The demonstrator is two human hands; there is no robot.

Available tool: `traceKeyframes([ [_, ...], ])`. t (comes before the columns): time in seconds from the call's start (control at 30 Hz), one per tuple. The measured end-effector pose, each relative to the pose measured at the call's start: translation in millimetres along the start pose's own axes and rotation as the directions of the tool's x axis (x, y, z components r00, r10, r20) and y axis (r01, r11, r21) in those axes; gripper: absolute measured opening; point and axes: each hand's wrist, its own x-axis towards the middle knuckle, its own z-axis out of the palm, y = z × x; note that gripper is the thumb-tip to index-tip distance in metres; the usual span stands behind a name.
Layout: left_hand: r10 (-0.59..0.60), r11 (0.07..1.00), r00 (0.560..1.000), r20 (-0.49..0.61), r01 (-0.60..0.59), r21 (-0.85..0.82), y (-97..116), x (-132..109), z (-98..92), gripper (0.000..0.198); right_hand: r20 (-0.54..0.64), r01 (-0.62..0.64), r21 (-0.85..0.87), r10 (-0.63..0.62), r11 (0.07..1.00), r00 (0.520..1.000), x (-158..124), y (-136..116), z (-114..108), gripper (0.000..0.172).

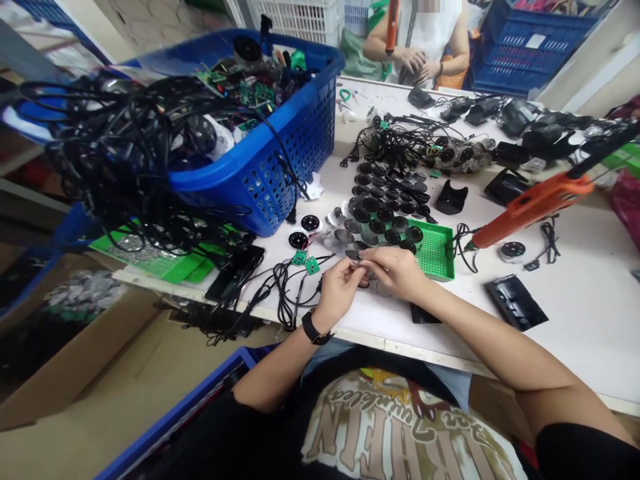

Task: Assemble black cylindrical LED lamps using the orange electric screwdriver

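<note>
My left hand and my right hand meet over the front of the white table. Their fingers are pinched together around a small dark part, too small to make out. Right behind them lie several round dark discs in rows. A green basket sits just right of the discs. Green circuit boards with red wires rest to the left of my hands, beside two black round parts. Black cables trail near my left wrist.
A large blue basket heaped with cables and boards stands at the left. An orange screwdriver hangs at the right, above a black housing. Across the table, a person's hands are close together. A phone lies at the left edge.
</note>
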Motion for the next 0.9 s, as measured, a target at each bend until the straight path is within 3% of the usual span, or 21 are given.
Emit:
traceKeyframes([
  [0.07, 0.002, 1.0, 1.0, -0.016, -0.002, -0.017, -1, -3, -1.5, 0.024, -0.175, -0.182, 0.032, 0.185, 0.983, 0.967, 13, 9, -17, 0.032],
  [0.13, 0.008, 0.998, 0.999, -0.041, -0.011, -0.055, -2, -6, -1.5, 0.028, -0.425, -0.324, 0.04, 0.309, 0.945, 0.851, 24, 17, -32, 0.034],
  [0.17, 0.008, 0.996, 0.998, -0.058, -0.013, -0.092, -3, -7, -0.7, 0.03, -0.463, -0.336, 0.023, 0.308, 0.942, 0.831, 27, 19, -35, 0.032],
  [0.27, -0.015, 0.973, 0.995, -0.102, -0.008, -0.229, -2, -11, 4.6, 0.035, -0.241, -0.2, -0.027, 0.188, 0.979, 0.952, 22, 14, -27, 0.022],
  [0.33, -0.023, 0.954, 0.992, -0.127, -0.016, -0.298, 0, -11, 9.2, 0.035, -0.111, -0.111, 0.014, 0.112, 0.994, 0.987, 12, 5, -12, 0.021],
  [0.47, -0.03, 0.932, 0.989, -0.145, -0.025, -0.363, 5, -9, 14.4, 0.028, -0.078, -0.144, 0.124, 0.154, 0.982, 0.985, 3, -6, 7, 0.021],
  [0.6, -0.06, 0.928, 0.995, -0.082, 0.025, -0.371, 8, -8, 12.1, 0.028, 0.003, -0.286, 0.209, 0.292, 0.935, 0.956, 15, 1, -3, 0.016],
  [0.67, -0.084, 0.927, 0.994, -0.072, 0.051, -0.371, 7, -12, 10.0, 0.032, -0.097, -0.328, 0.204, 0.353, 0.922, 0.931, 26, 7, -12, 0.019],
  [0.77, -0.146, 0.927, 0.986, -0.084, 0.107, -0.359, 4, -21, 5.4, 0.033, -0.36, -0.369, 0.132, 0.391, 0.92, 0.847, 37, 15, -17, 0.023],
  [0.83, -0.193, 0.927, 0.978, -0.08, 0.155, -0.343, 4, -26, 0.2, 0.039, -0.306, -0.331, 0.073, 0.337, 0.941, 0.89, 36, 17, -11, 0.022],
  [0.9, -0.235, 0.916, 0.972, -0.028, 0.212, -0.34, 7, -27, -6.9, 0.063, -0.143, -0.26, 0.053, 0.265, 0.964, 0.954, 31, 16, 1, 0.018],
])
